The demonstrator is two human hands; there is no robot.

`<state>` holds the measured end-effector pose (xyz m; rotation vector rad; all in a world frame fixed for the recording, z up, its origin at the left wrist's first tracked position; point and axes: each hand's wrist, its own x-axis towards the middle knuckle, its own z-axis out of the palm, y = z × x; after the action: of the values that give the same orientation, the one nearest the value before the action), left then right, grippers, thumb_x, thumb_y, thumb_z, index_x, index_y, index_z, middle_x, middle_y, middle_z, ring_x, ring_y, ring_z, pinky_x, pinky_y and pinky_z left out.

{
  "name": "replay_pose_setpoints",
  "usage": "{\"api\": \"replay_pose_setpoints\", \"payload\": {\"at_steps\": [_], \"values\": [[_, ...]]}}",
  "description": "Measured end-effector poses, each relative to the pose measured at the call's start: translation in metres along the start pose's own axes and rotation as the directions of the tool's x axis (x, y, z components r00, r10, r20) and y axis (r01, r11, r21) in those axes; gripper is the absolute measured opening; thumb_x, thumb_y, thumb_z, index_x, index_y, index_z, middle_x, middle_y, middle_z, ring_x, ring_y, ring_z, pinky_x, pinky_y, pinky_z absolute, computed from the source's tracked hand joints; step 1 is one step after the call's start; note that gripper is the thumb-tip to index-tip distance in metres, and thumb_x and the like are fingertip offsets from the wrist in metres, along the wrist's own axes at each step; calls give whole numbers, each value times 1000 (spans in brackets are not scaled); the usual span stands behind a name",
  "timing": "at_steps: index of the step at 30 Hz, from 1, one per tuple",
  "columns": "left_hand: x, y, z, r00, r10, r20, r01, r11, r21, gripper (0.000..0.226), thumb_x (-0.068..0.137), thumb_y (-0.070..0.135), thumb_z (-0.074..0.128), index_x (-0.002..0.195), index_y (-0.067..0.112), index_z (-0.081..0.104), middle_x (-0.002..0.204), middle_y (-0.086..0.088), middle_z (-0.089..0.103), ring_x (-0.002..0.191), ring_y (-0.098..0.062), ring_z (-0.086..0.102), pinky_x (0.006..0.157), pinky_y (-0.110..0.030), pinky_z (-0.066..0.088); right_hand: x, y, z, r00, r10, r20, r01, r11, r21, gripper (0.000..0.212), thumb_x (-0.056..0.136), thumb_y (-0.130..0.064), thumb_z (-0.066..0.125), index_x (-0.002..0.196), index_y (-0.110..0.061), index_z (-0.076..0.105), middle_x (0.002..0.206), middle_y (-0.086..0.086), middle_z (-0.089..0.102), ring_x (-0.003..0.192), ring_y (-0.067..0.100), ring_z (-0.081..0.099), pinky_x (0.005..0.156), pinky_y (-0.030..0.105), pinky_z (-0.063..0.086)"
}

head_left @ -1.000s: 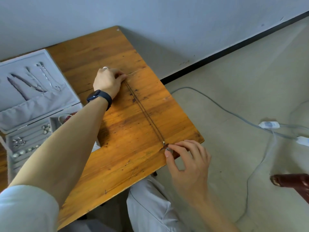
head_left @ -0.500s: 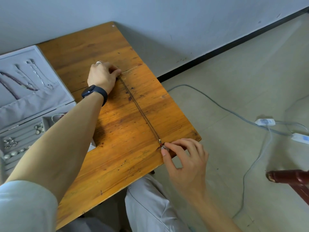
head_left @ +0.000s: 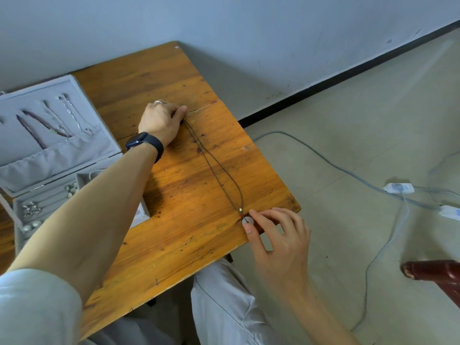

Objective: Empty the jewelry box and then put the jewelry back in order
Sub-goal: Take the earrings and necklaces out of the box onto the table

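The cord necklace (head_left: pixel 216 168), taut a moment ago, now slackens between the left hand (head_left: pixel 159 122), which pinches its far end, and the right hand (head_left: pixel 276 232), which pinches its pendant (head_left: pixel 247 221), probably ready for re-boxing.

No text, label or number is legible.

Wooden table (head_left: pixel 174 70); grey cable (head_left: pixel 323 158) on floor (head_left: pixel 373 95); dark baseboard (head_left: pixel 348 75).
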<state>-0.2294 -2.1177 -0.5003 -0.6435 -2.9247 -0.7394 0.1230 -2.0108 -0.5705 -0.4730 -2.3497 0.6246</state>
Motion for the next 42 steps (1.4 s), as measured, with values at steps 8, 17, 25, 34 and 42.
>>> {"api": "replay_pose_setpoints", "payload": {"at_steps": [8,17,25,34,42], "values": [[-57,26,-44,991,-8,134,-11,991,137,44,98,45,47,136,25,55,133,-9,58,109,-30,60,86,-46,56,24,-13,-24,994,-73,87,72,997,7,17,94,-36,63,106,-30,74,112,-16,68,113,11,59,92,37,44],[-177,13,-94,999,-14,43,8,991,132,46,99,39,51,143,25,51,149,-4,48,132,-29,46,101,-48,47,60,-80,-36,920,-247,305,241,969,57,31,96,-29,62,124,-18,70,130,-2,67,132,19,52,107,44,45],[-272,-39,-125,983,-154,-95,168,974,154,48,98,39,51,145,34,46,155,-1,41,140,-26,39,111,-45,41,66,-145,-7,802,-407,436,405,909,104,37,100,-35,51,134,-24,63,142,-5,59,141,13,40,117,38,32],[-289,-108,-136,919,-356,-172,376,921,103,62,101,53,35,156,25,27,166,-6,18,153,-25,14,122,-47,19,87,-209,35,672,-520,528,551,827,114,43,100,-37,50,141,-24,56,146,-8,55,142,12,38,118,34,32],[-270,-137,-114,917,-390,-84,396,916,72,70,102,60,14,161,24,3,167,7,-11,154,-14,3,124,-45,8,147,-258,84,661,-515,546,593,804,40,42,100,-38,48,140,-24,54,139,-6,59,132,17,46,106,36,40]]}}
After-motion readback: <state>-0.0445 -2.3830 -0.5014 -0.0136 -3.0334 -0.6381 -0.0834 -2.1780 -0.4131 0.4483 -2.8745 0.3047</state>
